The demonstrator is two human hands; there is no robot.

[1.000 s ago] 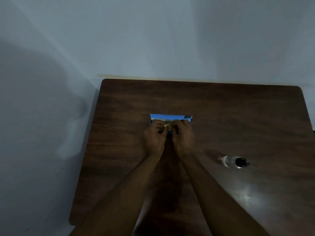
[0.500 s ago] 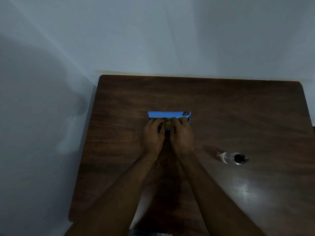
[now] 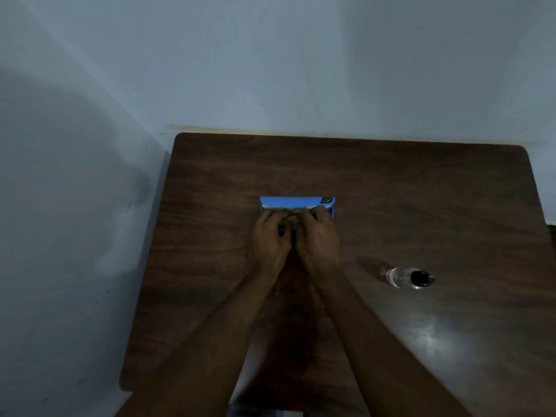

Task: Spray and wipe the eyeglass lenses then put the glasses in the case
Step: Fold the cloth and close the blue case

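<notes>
Case (image 3: 296, 202) blue, logo unreadable; both hands' fingers curled at its front edge

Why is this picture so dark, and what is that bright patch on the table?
Head view: dim room, so hands and blue case lose detail; the patch is glare on the table, near the spray bottle; wide-angle lens bows the table's edges.

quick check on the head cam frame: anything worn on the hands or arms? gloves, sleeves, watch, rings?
Nothing worn that shows. The left hand and right hand are bare, no gloves. Both forearms are bare down to the frame's bottom edge, with no sleeve cuff, watch or wristband visible. The light is too dim to rule out rings.
</notes>
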